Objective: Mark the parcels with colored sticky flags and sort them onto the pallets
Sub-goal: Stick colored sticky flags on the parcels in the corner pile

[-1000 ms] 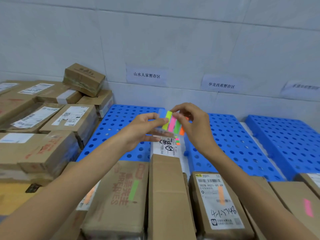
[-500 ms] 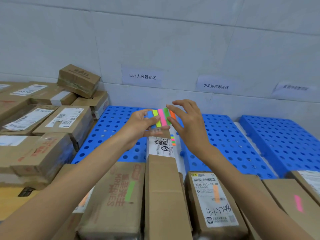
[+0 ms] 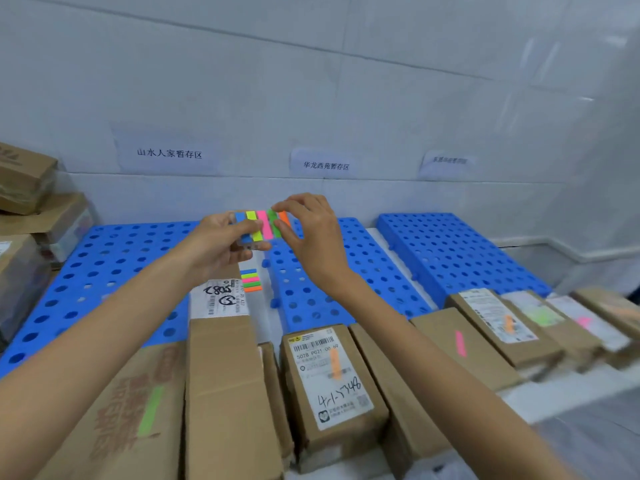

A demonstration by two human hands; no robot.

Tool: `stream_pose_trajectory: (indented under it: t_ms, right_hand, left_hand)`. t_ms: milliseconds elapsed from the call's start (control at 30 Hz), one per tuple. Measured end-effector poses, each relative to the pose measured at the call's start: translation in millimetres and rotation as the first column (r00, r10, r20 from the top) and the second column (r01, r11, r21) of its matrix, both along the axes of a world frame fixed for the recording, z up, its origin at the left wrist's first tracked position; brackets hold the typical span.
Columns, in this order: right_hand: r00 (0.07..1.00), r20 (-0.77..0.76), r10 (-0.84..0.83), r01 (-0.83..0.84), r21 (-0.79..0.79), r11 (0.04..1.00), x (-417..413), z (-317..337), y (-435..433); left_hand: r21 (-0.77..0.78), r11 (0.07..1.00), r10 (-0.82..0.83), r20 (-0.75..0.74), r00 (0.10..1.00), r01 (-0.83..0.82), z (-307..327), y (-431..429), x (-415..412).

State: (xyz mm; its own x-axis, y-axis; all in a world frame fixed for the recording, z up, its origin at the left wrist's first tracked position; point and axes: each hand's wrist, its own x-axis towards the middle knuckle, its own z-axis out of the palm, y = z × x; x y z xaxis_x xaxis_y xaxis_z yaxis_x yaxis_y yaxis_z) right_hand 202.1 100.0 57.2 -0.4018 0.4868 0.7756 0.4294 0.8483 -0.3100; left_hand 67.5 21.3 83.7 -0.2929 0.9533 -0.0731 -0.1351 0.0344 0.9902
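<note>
With your left hand [image 3: 214,247] gripping the flag pad [image 3: 258,230] steady, let your right hand [image 3: 311,244], pinching its green-orange end, peel one flag only, slowly, no tearing or doubles.

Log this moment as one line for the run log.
step: picking flag | left hand: holds flag pad | right hand: pinches green flag | parcels: front row, several flagged
</note>
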Motion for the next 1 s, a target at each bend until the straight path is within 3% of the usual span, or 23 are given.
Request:
stream_pose_trajectory:
  t_ms: [400, 600, 800, 1000]
  right_hand:
    - [0.997, -0.004, -0.071, 0.071, -0.065, 0.995, 40.9, 10.4, 2.1]
    - [1.000, -0.018, 0.010, -0.011, -0.053, 0.999, 28.2, 6.3, -2.7]
    - [0.986, -0.040, 0.165, -0.167, -0.049, 0.985, -4.2, 6.0, -15.1]
    - [0.966, 0.016, 0.260, -0.259, -0.033, 0.965, -28.6, 1.1, -30.6]
  left_hand:
    - [-0.046, 0.996, -0.082, -0.013, 0.997, 0.081, 0.2, 22.2, 30.1]
    - [-0.101, 0.995, -0.009, -0.071, 0.997, 0.002, -4.1, 7.7, 22.5]
    - [-0.121, 0.983, 0.139, 0.005, 0.990, -0.137, -0.9, -14.1, 0.5]
    - [-0.138, 0.965, 0.220, -0.029, 0.975, -0.222, -6.9, -31.6, -23.3]
